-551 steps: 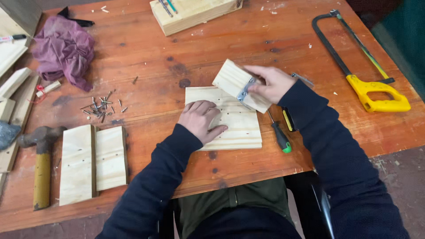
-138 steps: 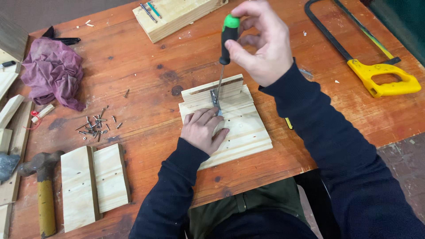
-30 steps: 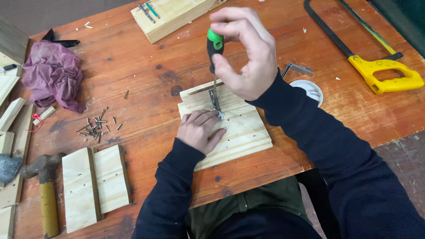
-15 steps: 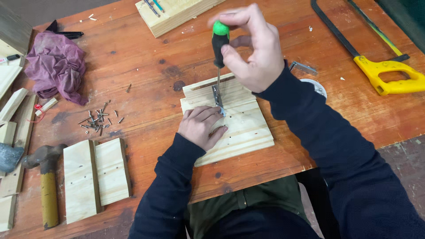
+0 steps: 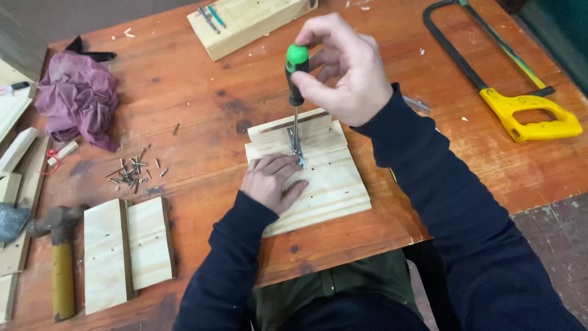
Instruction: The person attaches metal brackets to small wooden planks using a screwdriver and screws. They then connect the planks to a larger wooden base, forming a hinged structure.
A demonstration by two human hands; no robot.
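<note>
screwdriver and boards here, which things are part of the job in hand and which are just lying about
In use:
right hand on screwdriver
left hand steadying board
metal bracket at the tip

Lying about:
screws
hammer
hacksaw
purple rag
paired boards
far block

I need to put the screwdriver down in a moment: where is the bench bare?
Bare: between the purple rag, top wood block and wood panel; also between right hand and hacksaw. Crowded: left edge, with screws, hammer, boards.
</note>
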